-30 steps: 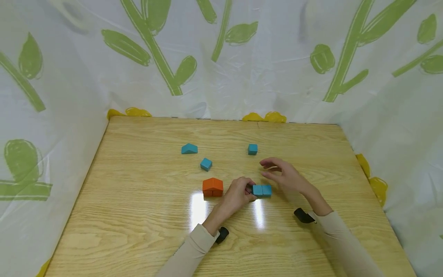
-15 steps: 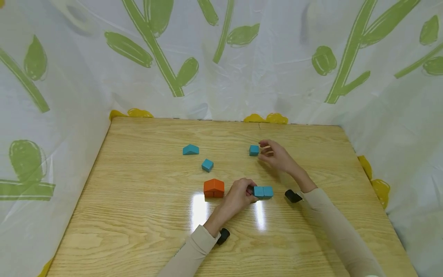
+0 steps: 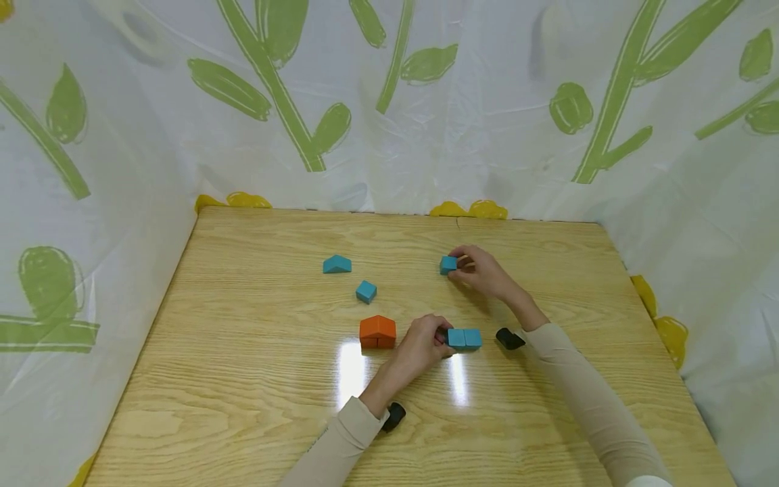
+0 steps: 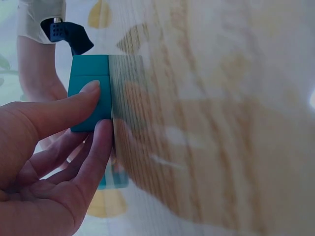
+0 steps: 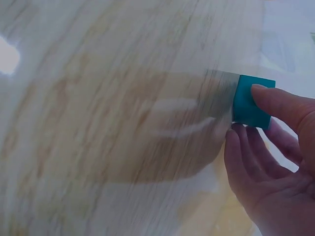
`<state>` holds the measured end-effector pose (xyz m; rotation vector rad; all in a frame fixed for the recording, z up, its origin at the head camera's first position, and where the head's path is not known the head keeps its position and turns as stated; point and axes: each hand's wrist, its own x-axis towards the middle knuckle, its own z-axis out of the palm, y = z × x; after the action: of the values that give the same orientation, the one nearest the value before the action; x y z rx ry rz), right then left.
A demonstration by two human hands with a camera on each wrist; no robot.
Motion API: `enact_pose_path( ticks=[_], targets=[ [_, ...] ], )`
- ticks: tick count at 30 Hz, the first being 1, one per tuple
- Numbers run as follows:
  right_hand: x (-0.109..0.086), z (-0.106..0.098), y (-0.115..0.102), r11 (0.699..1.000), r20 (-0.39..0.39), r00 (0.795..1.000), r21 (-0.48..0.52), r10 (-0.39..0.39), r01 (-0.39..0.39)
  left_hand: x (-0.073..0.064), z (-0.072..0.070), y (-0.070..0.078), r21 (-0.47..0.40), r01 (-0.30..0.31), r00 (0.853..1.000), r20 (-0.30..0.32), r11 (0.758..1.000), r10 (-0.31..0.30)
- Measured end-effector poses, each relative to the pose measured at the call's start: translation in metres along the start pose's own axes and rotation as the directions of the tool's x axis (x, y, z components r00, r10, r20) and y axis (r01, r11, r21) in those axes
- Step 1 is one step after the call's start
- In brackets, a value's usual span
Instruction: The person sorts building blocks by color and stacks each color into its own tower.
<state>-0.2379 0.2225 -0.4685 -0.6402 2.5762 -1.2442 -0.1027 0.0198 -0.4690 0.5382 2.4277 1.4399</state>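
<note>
Two blue cubes sit side by side on the wooden table, in front of the person. My left hand (image 3: pixel 418 346) pinches the left blue cube (image 3: pixel 456 339), its thumb lying on the near face in the left wrist view; the right blue cube (image 3: pixel 473 339) touches it. Farther back, my right hand (image 3: pixel 485 273) holds another blue cube (image 3: pixel 447 264) between thumb and fingers. The right wrist view has the thumb on one face of that cube (image 5: pixel 248 105), which rests on the table. Fingertips behind the cubes are partly hidden.
Left of the left hand stands an orange block stack (image 3: pixel 377 331) with a peaked top. Behind it lie a turned blue cube (image 3: pixel 366 291) and a blue roof-shaped block (image 3: pixel 337 264). White leaf-patterned sheets (image 3: pixel 389 149) border the table (image 3: pixel 243 379) at the back and sides.
My right hand has moved away from the pair, back and slightly left, and its fingers have closed around the back blue cube. My left hand has stayed at the pair.
</note>
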Motion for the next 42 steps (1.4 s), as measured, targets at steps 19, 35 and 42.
enact_pose_path(
  ticks=[19,35,42],
  targets=[
    [-0.051,-0.004,-0.008,0.998,-0.061,0.998,0.061,-0.03,0.034,0.001,0.002,0.0,0.007,-0.016,1.0,-0.004,1.0,0.016],
    [-0.105,0.008,-0.026,0.985,-0.045,0.988,0.081,-0.151,0.154,0.001,0.001,0.001,-0.005,-0.005,1.0,0.007,1.0,0.005],
    [-0.121,0.019,-0.031,0.978,-0.034,0.982,0.095,-0.184,0.187,0.0,0.001,0.001,-0.023,0.002,1.0,0.006,1.0,-0.002]
  ],
)
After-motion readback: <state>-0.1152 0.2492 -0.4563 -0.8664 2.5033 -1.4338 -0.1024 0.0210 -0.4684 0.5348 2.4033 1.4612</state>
